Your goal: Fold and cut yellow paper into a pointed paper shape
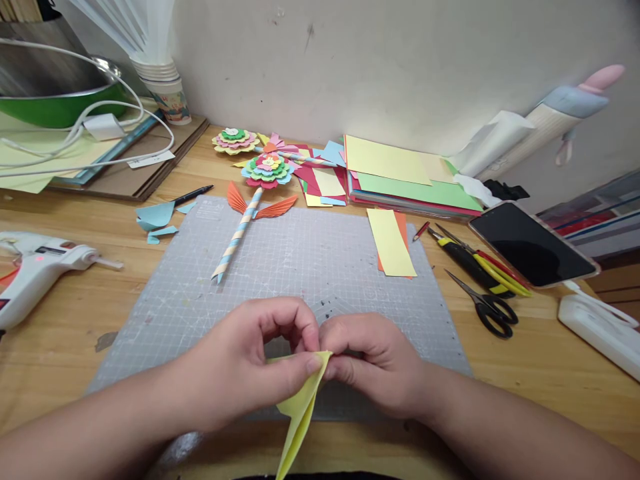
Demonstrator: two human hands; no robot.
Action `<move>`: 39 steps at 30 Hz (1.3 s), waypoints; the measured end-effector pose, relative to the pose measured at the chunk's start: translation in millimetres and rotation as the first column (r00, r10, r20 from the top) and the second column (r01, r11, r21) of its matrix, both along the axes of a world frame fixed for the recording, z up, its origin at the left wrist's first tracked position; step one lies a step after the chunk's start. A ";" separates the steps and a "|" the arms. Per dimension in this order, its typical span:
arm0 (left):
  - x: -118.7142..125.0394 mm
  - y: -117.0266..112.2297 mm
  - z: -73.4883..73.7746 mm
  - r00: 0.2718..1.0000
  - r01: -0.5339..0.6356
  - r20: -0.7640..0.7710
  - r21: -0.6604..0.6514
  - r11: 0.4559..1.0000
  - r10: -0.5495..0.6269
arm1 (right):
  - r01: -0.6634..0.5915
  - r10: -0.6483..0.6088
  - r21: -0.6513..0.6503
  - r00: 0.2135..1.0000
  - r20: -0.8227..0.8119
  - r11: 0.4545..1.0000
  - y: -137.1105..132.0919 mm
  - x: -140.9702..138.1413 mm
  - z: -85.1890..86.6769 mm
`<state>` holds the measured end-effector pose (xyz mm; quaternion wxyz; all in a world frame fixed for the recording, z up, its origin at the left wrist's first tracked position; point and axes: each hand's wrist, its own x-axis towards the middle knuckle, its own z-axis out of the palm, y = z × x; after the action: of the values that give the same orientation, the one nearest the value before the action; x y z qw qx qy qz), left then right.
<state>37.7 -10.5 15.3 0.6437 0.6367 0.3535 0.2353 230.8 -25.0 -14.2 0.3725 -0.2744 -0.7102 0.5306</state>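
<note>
My left hand [250, 363] and my right hand [373, 363] meet over the near edge of a grey cutting mat [310, 260]. Both pinch the top of a folded yellow paper [300, 413] that hangs down between them toward me. The fingers of each hand are curled tight on the fold. Farther up the mat lies a paper flower [267, 170] with layered coloured petals, orange leaves and a striped blue-and-yellow stem [237, 237].
A glue gun [35, 270] lies at the left. Yellow and orange strips [390, 241], scissors [487, 308], pens [480, 267], a phone [530, 243] and a coloured paper stack [405, 177] sit at the right. A second flower [234, 140], paper cups [167, 93] and a green bowl [55, 110] stand behind.
</note>
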 end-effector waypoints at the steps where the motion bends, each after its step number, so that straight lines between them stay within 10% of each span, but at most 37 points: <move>1: -0.1 -0.2 -0.7 1.000 -0.002 -0.001 0.005 1.000 0.002 | 0.002 -0.002 0.010 1.000 0.015 1.000 0.1 0.0 -0.2; 30: -0.6 3.3 -14.1 0.987 -0.024 0.148 -0.242 0.970 0.062 | 0.068 -0.077 0.207 0.996 0.038 0.976 -5.7 1.6 0.3; 39: -1.4 2.6 -4.7 0.999 -0.037 0.004 -0.075 0.997 0.037 | 0.200 -0.207 0.193 0.978 0.013 0.961 -5.2 0.8 -0.2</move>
<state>36.3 -8.0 10.6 0.6635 0.6048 0.3720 0.2356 231.6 -30.2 -14.5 0.4376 -0.3178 -0.7319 0.4145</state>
